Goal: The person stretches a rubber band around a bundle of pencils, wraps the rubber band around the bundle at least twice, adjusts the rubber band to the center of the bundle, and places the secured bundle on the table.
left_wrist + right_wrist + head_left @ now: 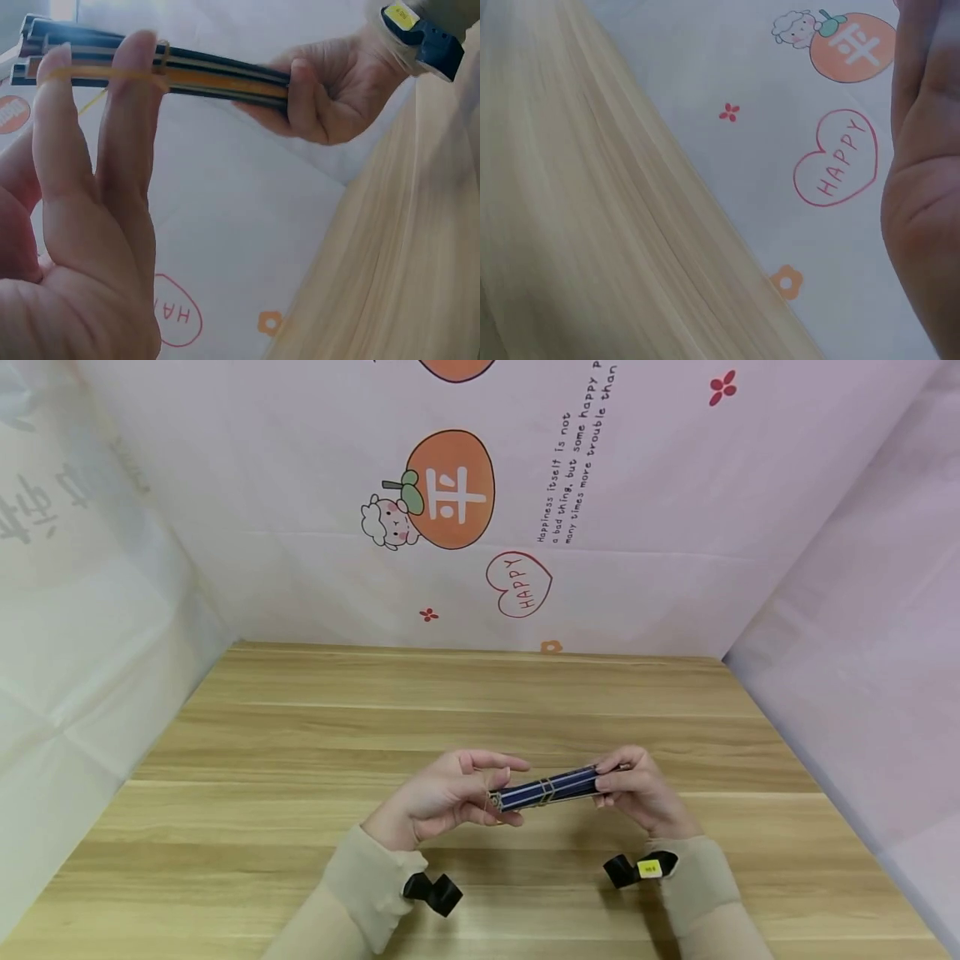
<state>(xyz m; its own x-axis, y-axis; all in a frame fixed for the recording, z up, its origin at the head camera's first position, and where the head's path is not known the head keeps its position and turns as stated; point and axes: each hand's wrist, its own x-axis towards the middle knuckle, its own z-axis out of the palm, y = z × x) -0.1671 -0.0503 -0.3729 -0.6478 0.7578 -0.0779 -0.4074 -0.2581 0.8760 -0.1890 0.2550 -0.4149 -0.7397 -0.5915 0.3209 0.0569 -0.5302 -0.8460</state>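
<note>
Between the two hands, above the table, a slightly tilted bundle of dark blue striped pencils (pixel 528 793) is held. A tan rubber band (pixel 547 790) circles its middle. My right hand (pixel 641 789) grips the bundle's right end between thumb and fingers. At the left end, my left hand (pixel 457 793) holds a stretched loop of rubber band around its fingers. The left wrist view shows that band (pixel 112 73) crossing two nearly straight fingers (pixel 131 127) in front of the pencils (pixel 225 79). In the right wrist view only part of the right hand (pixel 930 187) shows; the pencils are out of sight.
The wood-grain table (pixel 300 735) lies under both hands. A printed white cloth (pixel 637 585) rises behind its far edge, with more cloth along the left and right sides. Black wrist cameras (pixel 435 893) sit on both sleeves.
</note>
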